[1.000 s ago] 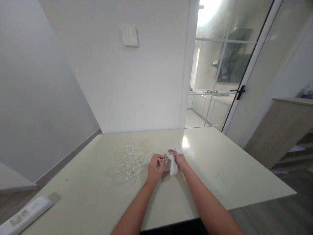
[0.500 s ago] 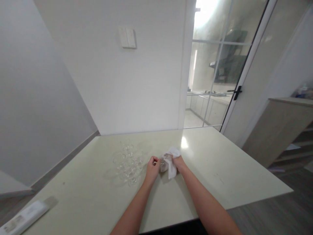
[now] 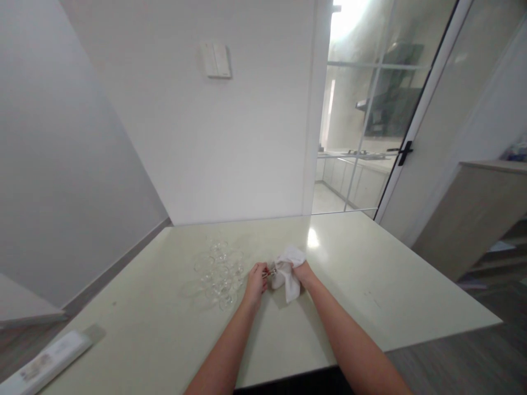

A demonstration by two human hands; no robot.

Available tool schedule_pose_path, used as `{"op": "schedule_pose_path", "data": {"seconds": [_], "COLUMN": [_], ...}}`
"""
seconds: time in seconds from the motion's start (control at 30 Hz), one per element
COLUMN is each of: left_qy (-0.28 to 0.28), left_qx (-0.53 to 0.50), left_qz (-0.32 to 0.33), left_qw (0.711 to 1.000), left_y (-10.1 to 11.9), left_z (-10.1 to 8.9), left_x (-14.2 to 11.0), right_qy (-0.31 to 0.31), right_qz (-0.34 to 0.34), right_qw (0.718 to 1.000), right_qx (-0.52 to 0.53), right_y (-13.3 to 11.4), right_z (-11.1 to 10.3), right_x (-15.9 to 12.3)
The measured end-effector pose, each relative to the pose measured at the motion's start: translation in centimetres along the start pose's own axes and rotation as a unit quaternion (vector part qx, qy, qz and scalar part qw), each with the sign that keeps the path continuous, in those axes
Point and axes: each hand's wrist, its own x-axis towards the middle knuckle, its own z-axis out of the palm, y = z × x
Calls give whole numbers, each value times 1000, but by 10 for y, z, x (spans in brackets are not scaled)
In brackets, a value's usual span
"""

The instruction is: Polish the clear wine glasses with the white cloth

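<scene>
Close in front of me, my left hand (image 3: 257, 280) pinches the stem end of a small stemmed glass (image 3: 270, 271). The glass points right, into a white cloth (image 3: 290, 281) that hides its bowl. My right hand (image 3: 302, 270) grips this cloth around the glass, with most of its fingers covered by the folds. Left of my hands, several clear stemmed glasses (image 3: 222, 285) stand in a tight cluster on the pale glossy table (image 3: 156, 329). Their outlines overlap and are faint.
A white box-like object (image 3: 47, 359) lies at the table's near left corner. Behind the table rises a white wall (image 3: 255, 137) with a light switch (image 3: 216, 61). At the right are a glazed door (image 3: 354, 126) and a wooden shelf unit (image 3: 465, 208).
My left fingers have shifted their hold on the glass stem, and more of it shows beside the cloth. The right hand stays on the cloth. The view has moved slightly.
</scene>
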Motion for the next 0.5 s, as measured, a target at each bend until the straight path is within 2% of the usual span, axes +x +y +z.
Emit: {"op": "schedule_pose_path", "data": {"seconds": [0.07, 0.1, 0.17, 0.23, 0.3, 0.33, 0.4, 0.5], "left_qy": [-4, -1, 11, 18, 7, -1, -1, 30], "left_qx": [6, 25, 85, 153, 204, 217, 221, 169], "left_qz": [20, 54, 162, 289, 373, 392, 393, 313], "left_qw": [1000, 998, 983, 945, 905, 894, 892, 934], "left_y": [2, 4, 7, 8, 9, 9, 7, 3], "left_z": [0, 0, 1, 2, 3, 3, 4, 5], "left_x": [-1, -2, -6, -11, -15, -16, -16, -10], "right_qy": [13, 28, 61, 82, 102, 111, 131, 153], "right_qz": [5, 17, 55, 109, 156, 172, 190, 212], "right_qw": [1000, 999, 995, 985, 973, 967, 959, 945], "right_qx": [14, 26, 61, 106, 140, 150, 166, 198], "right_y": [-1, -2, -6, -12, -18, -21, -25, -27], "right_z": [0, 1, 3, 6, 8, 8, 9, 9], "right_x": [0, 0, 1, 1, 0, 0, -1, -1]}}
